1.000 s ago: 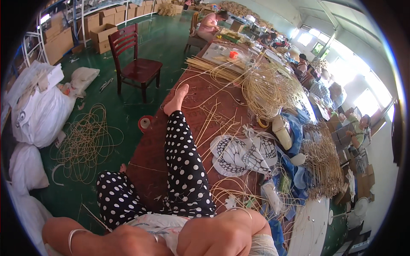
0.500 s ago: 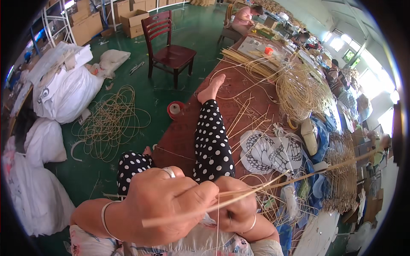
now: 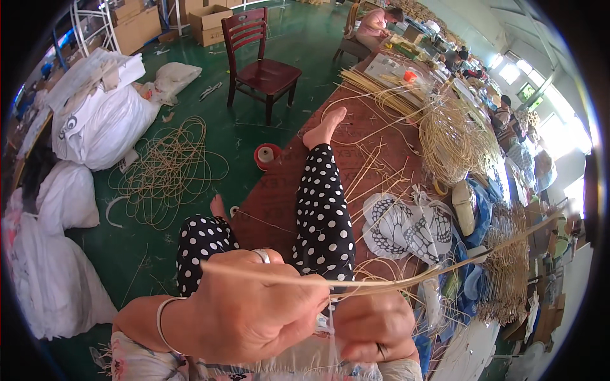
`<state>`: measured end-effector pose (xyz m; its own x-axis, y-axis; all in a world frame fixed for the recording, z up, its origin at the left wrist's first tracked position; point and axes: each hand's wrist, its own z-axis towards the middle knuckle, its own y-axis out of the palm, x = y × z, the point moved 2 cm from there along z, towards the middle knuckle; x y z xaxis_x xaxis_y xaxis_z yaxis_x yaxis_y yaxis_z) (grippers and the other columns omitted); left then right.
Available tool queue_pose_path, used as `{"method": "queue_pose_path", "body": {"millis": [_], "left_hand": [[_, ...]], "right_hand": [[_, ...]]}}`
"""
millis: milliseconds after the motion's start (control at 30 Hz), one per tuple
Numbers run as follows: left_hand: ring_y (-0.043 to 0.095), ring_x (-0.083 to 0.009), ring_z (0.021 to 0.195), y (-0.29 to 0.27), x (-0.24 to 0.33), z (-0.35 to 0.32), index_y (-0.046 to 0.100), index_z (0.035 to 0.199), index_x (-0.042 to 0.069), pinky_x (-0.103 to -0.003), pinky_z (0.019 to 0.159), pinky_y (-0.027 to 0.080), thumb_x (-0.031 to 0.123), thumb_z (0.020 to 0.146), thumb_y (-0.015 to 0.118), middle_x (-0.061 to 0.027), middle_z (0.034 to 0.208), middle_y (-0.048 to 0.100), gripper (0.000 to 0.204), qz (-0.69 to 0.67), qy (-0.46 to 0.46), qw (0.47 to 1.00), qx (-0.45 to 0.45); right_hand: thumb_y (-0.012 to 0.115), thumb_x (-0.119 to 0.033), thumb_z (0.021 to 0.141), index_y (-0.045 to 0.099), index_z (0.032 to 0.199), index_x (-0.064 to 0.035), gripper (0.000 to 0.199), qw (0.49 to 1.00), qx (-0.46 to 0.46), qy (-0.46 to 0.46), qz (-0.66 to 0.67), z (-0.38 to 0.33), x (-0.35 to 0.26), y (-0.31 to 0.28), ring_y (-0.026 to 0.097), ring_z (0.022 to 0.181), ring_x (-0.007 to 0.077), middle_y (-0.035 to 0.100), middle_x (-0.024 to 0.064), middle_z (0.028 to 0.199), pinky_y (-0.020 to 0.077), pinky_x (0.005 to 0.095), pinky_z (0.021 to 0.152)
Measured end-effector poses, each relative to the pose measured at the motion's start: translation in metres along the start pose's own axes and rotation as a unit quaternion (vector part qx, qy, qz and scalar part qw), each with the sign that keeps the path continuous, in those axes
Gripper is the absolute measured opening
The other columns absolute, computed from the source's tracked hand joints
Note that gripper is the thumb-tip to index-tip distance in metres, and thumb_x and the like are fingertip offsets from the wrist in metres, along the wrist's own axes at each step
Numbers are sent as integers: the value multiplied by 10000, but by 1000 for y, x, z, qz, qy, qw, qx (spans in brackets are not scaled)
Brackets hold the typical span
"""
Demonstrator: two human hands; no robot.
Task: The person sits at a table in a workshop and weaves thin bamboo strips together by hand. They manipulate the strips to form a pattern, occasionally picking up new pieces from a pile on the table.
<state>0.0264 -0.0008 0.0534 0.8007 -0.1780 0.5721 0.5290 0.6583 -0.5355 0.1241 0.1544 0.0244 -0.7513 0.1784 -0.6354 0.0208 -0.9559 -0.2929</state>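
Left hand [image 3: 251,311] and right hand [image 3: 375,327] pinching cane strip [image 3: 394,282] — apparently taut

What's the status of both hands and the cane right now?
Left hand closed around long pale rattan strands. Right hand closed on the same strands below. Strands run right over the brown mat; nothing blocking.

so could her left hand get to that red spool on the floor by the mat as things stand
Probably not without leaning. The left hand is closed on the rattan strip close to the body, while the red spool sits far out on the green floor, past the bent knee, though nothing blocks it.
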Motion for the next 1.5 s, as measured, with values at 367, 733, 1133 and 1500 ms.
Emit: {"method": "queue_pose_path", "body": {"millis": [367, 733, 1133, 1500], "left_hand": [[534, -167, 487, 6, -2, -1, 609, 768, 38, -261, 444, 393, 46, 703, 651, -39, 579, 550, 78, -224, -95, 966, -92], [534, -163, 462, 6, 3, -5, 599, 838, 6, -271, 417, 391, 8, 695, 613, -60, 622, 579, 144, -16, -15, 999, -26], [545, -212, 505, -3, -35, 4, 590, 807, 16, -298, 469, 411, 32, 738, 598, -83, 619, 573, 72, 99, -98, 990, 8], [581, -188, 480, -24, 36, 10, 597, 826, -14, -267, 415, 462, 30, 605, 645, -94, 635, 602, 230, 73, 81, 993, 34]], "right_hand": [[615, -99, 799, 561, 893, 20, 161, 933, 166, 150, 282, -1, 29, 11, 532, 630, 161, 584, 100, 720, 416, 264, 528], [589, 32, 750, 552, 722, 0, 57, 941, 142, 161, 263, -6, 46, 24, 496, 614, 133, 537, 58, 676, 389, 242, 522], [575, -192, 818, 536, 677, -13, 231, 970, 38, 187, 152, 25, 27, 22, 499, 563, 151, 564, 70, 661, 412, 286, 524], [514, -239, 788, 561, 826, -14, 233, 945, 22, 49, 323, 23, -26, 20, 529, 537, 184, 558, 83, 647, 418, 287, 478]]}}
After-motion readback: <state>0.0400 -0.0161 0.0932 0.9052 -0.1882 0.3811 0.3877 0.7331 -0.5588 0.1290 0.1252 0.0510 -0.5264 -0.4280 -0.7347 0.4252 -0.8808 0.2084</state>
